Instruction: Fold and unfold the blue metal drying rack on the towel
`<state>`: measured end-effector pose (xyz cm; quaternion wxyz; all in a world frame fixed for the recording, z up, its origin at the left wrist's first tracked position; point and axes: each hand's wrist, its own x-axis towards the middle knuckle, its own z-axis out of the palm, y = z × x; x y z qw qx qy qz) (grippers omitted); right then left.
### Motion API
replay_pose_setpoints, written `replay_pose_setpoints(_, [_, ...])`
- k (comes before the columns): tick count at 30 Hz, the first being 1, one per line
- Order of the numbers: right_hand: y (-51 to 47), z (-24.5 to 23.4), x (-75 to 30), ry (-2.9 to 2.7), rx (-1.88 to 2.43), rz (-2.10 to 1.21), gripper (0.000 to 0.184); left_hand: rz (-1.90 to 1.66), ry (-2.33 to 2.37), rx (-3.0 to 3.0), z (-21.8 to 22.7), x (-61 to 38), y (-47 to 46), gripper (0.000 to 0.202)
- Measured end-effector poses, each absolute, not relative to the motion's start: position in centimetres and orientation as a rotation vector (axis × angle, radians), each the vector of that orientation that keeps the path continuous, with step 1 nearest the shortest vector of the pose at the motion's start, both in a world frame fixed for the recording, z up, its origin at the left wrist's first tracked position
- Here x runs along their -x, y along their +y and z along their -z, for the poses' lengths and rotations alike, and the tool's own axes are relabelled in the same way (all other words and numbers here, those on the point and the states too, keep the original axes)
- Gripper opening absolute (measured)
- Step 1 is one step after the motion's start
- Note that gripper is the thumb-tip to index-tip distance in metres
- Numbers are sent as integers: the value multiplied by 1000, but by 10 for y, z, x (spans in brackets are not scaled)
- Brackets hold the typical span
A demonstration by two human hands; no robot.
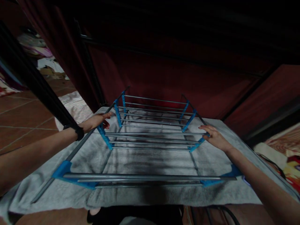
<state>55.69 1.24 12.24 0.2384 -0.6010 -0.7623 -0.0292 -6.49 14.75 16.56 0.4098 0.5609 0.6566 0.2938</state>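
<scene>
A shoe rack of grey metal tubes (150,177) and blue plastic brackets lies on a grey blanket in front of me. Its long side poles run away from me, with several rows of crossbars between them. My left hand (101,121) grips the left side of the rack, at the pole above a blue bracket (105,137); part of the grip is hidden. On the opposite side, my right hand (212,137) has its fingers over the right pole and its thumb by another blue bracket (198,144) at the crossbar's end.
A dark red panel (159,78) rises behind the rack. To the left stands a dark post (35,78), beyond it a tiled floor (25,115) and piled cloths (50,64). The grey blanket (140,197) ends near my legs. Patterned fabric (292,165) lies at right.
</scene>
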Motion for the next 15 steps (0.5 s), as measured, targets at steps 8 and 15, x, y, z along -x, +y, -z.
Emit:
replay_pose_setpoints(8, [6,-135,-545,-1880,1712,-59,55,-677,1703,-1485,-161,75,156,53])
replay_pose_setpoints(15, [9,-137,-554,-1951,1704,108,46,-875,1628,-1551,-148,86,170,60])
